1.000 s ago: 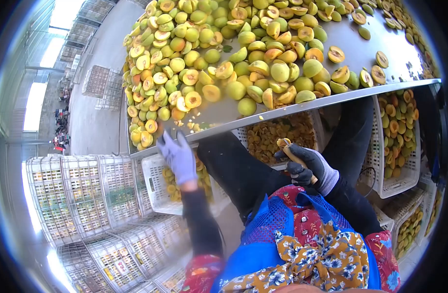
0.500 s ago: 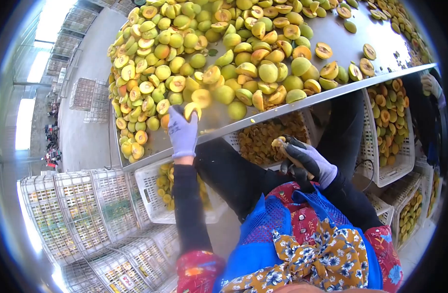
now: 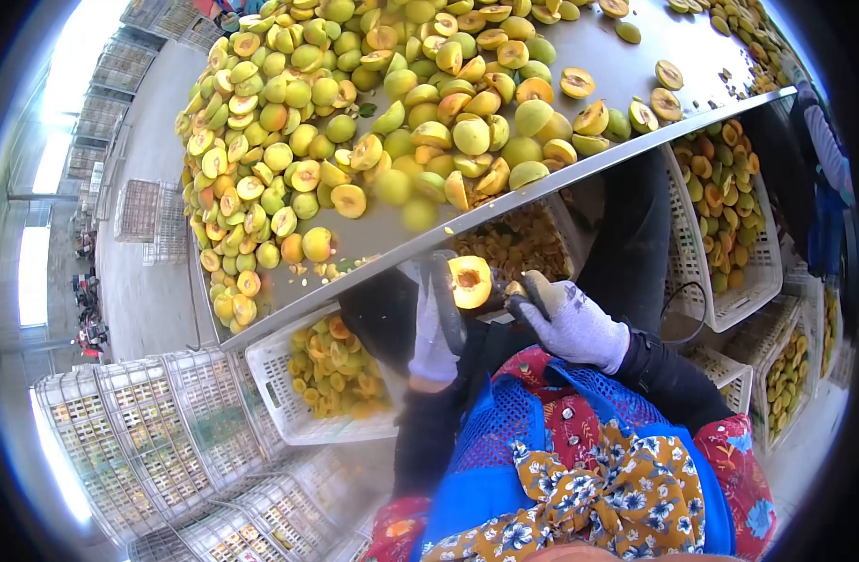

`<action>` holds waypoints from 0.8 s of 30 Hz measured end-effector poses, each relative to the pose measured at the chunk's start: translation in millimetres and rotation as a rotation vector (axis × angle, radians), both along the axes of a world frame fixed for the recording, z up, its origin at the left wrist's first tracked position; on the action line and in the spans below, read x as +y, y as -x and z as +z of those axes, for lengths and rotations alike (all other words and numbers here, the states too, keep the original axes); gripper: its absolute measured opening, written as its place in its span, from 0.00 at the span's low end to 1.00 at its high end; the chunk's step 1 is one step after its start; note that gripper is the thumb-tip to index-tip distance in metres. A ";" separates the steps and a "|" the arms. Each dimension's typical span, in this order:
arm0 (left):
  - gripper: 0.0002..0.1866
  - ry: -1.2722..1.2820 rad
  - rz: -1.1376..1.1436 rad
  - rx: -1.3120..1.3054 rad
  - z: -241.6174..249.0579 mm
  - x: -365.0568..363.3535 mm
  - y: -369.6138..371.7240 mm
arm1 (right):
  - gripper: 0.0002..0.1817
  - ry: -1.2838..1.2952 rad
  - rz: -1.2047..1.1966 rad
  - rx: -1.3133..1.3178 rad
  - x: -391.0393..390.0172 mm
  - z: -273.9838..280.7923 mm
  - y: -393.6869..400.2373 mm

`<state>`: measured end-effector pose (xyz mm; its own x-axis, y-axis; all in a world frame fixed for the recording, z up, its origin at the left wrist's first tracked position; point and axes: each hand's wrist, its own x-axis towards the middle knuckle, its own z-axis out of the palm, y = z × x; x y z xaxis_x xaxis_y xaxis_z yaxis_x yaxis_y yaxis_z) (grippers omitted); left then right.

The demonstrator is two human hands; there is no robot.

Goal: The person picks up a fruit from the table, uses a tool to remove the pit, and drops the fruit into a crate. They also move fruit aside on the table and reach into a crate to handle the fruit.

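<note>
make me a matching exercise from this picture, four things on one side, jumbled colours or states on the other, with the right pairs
Things:
1. left hand
2. mesh-topped apron
3. bow
4. metal table

Colours or states:
A. mustard-brown with flowers
B. bearing a heap of fruit
C. holding a fruit half, its cut face showing
D. bright blue

Right pairs: 1-C, 2-D, 3-A, 4-B

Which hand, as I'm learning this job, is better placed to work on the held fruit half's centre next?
Probably the right hand: it sits close beside the fruit half, while the left hand is busy holding it.
</note>
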<state>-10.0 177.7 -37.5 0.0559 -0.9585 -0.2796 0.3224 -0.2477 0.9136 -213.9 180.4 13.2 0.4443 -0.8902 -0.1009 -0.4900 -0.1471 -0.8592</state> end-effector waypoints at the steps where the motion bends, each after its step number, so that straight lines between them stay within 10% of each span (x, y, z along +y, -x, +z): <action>1: 0.23 0.069 -0.001 -0.173 11.2 -3.2 10.1 | 0.13 0.059 0.021 0.050 1.9 2.4 -2.3; 5: 0.23 -0.076 -0.021 0.017 32.9 9.9 28.0 | 0.15 0.141 0.035 0.123 4.4 6.5 -8.8; 17: 0.20 0.197 0.130 -0.517 14.1 27.8 48.8 | 0.19 0.007 0.095 -0.079 12.9 -6.9 -6.8; 20: 0.20 0.278 0.156 -0.541 26.6 27.8 59.8 | 0.21 -0.693 0.091 -0.303 -1.9 -4.1 -0.4; 24: 0.20 0.197 -0.011 -0.457 2.2 21.6 40.4 | 0.22 -0.194 0.056 -0.053 8.2 -14.7 -3.0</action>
